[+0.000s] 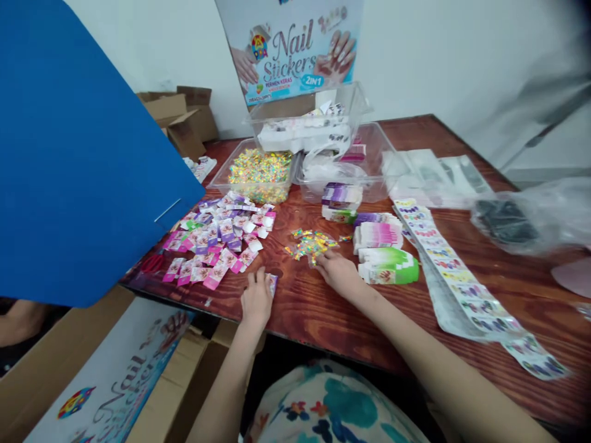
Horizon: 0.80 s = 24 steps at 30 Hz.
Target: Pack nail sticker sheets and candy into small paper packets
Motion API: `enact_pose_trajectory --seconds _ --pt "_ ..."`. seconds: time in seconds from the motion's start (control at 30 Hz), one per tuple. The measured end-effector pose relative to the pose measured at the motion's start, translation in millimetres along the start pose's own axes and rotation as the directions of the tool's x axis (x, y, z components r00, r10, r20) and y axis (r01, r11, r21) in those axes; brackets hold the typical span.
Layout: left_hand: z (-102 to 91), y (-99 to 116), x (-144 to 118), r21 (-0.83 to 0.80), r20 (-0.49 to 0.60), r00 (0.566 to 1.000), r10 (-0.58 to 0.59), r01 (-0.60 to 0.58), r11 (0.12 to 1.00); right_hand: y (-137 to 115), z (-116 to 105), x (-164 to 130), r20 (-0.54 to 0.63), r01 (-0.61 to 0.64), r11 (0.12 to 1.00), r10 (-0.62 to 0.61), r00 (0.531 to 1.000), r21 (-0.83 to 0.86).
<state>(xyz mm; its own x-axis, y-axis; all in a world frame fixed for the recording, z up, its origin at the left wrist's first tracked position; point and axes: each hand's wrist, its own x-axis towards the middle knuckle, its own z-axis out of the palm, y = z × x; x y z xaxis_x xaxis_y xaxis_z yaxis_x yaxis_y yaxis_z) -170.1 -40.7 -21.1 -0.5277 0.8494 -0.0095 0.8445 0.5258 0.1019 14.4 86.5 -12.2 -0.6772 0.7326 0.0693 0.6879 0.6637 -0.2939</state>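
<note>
On the table near the front edge, my left hand point(257, 298) has its fingers curled around a small purple and white nail sticker box point(273, 283), partly hidden behind them. Bent fingers of my right hand point(339, 274) pinch at the near edge of a small heap of wrapped candies point(311, 243) in shiny yellow and orange wrappers. Left of the heap lies a spread of small pink, purple and white boxes point(224, 231). Right of it are stacks of flat boxes, among them a green stack point(388, 266) and a pink stack point(378, 235).
A clear tub of candies point(261, 169) stands at the back, beside another clear tub point(373, 154). Strips of nail stickers point(452, 264) run down the right side. A blue board point(83, 154) blocks the left. Open cartons point(184, 117) stand behind it.
</note>
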Motion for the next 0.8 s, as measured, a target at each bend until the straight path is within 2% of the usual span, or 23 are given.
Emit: enact_pose_trajectory --seconds 0.1,0.2,0.27,0.37,0.4,0.47,0.5,0.6,0.67,0.8 --pt "1.1 -3.2 -3.1 0.034 -0.013 0.997 0.073 -0.073 0.997 1.7 -0.4 -6.8 -0.045 0.025 1.000 -0.024 0.999 0.009" --pt "0.2 -14.9 -6.9 0.067 -0.011 0.998 0.061 -0.060 0.996 24.5 -17.7 -25.2 -0.197 0.007 0.994 0.014 0.980 0.106" --pt "0.4 -25.7 -5.7 0.086 -0.033 0.998 0.045 -0.042 0.995 55.0 -35.6 -41.0 -0.293 -0.051 0.986 0.096 0.951 0.157" --pt "1.9 -38.2 1.2 0.118 -0.071 0.993 0.098 -0.090 0.989 116.8 -64.2 -70.1 -0.402 -0.257 0.956 0.291 0.868 0.138" --pt "1.9 -40.2 3.2 0.121 -0.073 0.990 0.118 -0.108 0.987 137.6 -72.4 -80.3 -0.415 -0.346 0.930 0.365 0.833 0.125" --pt "0.3 -41.1 5.8 0.124 -0.068 0.989 0.134 -0.125 0.984 173.5 -84.6 -97.7 -0.390 -0.431 0.897 0.434 0.812 0.099" --pt "-0.8 -40.5 6.7 0.125 -0.064 0.990 0.128 -0.120 0.985 187.6 -88.3 -103.8 -0.373 -0.436 0.895 0.437 0.818 0.094" --pt "-3.6 -36.4 10.0 0.122 -0.069 0.994 0.089 -0.080 0.989 213.3 -91.5 -110.2 -0.287 -0.356 0.930 0.366 0.886 0.087" --pt "-3.9 -33.7 12.7 0.114 -0.082 0.993 0.080 -0.071 0.991 220.9 -89.7 -107.2 -0.240 -0.292 0.953 0.303 0.922 0.081" --pt "-2.7 -31.8 16.1 0.102 -0.086 0.991 0.106 -0.097 0.990 231.3 -83.1 -95.1 -0.184 -0.229 0.972 0.234 0.955 0.045"
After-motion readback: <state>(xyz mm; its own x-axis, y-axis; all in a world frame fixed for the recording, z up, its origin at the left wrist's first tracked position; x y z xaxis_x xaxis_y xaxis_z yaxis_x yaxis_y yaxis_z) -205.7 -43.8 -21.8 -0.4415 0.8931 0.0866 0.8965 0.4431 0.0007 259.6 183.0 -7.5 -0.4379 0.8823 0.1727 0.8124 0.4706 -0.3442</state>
